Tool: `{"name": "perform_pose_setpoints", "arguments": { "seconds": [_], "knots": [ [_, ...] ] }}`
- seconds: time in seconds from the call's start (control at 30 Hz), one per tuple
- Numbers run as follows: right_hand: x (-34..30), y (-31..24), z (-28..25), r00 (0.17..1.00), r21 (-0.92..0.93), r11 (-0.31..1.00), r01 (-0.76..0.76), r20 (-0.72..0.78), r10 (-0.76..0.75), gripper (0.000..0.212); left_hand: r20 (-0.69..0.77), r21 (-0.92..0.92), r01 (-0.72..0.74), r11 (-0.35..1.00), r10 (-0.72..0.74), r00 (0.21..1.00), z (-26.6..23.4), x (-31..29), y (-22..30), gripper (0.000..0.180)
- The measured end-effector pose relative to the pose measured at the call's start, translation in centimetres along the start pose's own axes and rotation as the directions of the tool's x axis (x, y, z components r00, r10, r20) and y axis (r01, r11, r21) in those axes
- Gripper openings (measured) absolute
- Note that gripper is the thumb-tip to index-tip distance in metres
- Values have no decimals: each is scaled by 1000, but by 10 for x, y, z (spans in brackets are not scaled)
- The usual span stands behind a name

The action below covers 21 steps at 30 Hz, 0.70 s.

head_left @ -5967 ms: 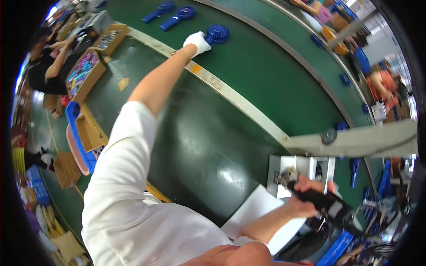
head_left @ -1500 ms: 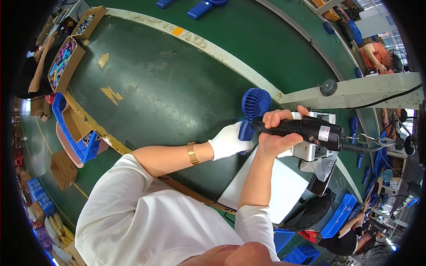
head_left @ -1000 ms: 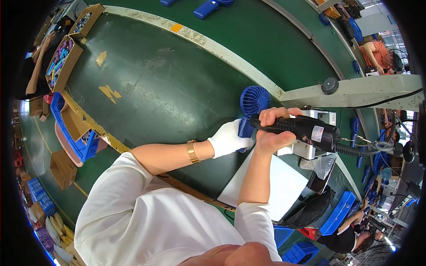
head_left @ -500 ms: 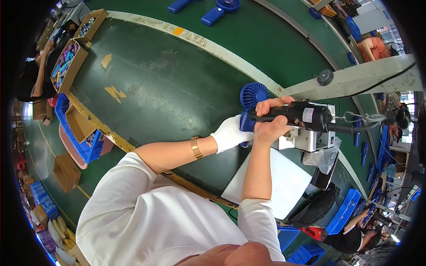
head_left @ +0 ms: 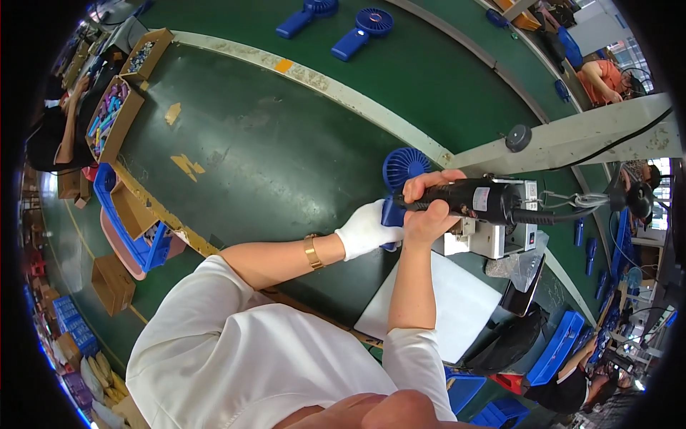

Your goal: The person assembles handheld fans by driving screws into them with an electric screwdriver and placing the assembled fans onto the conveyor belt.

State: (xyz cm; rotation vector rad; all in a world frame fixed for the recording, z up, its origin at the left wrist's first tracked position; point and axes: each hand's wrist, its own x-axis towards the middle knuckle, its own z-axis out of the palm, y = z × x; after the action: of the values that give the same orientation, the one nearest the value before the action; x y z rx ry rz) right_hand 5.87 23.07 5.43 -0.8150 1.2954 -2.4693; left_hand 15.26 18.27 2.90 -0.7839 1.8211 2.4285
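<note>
My left hand [head_left: 368, 230], in a white glove, grips the handle of a blue handheld fan [head_left: 391, 213] above the dark green bench. The round fan head [head_left: 405, 169] points away from me. Bare and wrapped around a black electric screwdriver [head_left: 486, 200], my right hand [head_left: 431, 207] holds the tool nearly level. Its front end points left and meets the fan handle; the bit and the contact point are hidden from view. A cable and a coiled metal hanger run from the screwdriver's back end toward the right.
A white and metal machine [head_left: 493, 239] stands right of my hands, near a white foam sheet [head_left: 429, 300] and a clear plastic bag [head_left: 527, 261]. Blue fans [head_left: 349, 44] lie on the green conveyor behind a pale rail. Cardboard boxes [head_left: 120, 129] of small parts sit far left; co-workers are beyond.
The view has shifted slightly. My hands, the fan and the screwdriver stay together in nearly the same pose. The fans on the conveyor have moved a little to the right, showing more of the second one.
</note>
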Motion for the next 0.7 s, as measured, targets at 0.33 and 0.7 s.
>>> {"name": "perform_pose_setpoints", "arguments": {
  "seconds": [0.33, 0.7],
  "knots": [
    [16, -74, -23, 914, -347, 876, 335, -105, -391, 70, -23, 143, -220, 965, 226, 974, -21, 68, 53, 42],
    [10, -64, -28, 995, -325, 942, 77, -30, -92, 67, -696, 716, 489, 498, 554, 456, -234, 232, 166, 32]
  ]
}}
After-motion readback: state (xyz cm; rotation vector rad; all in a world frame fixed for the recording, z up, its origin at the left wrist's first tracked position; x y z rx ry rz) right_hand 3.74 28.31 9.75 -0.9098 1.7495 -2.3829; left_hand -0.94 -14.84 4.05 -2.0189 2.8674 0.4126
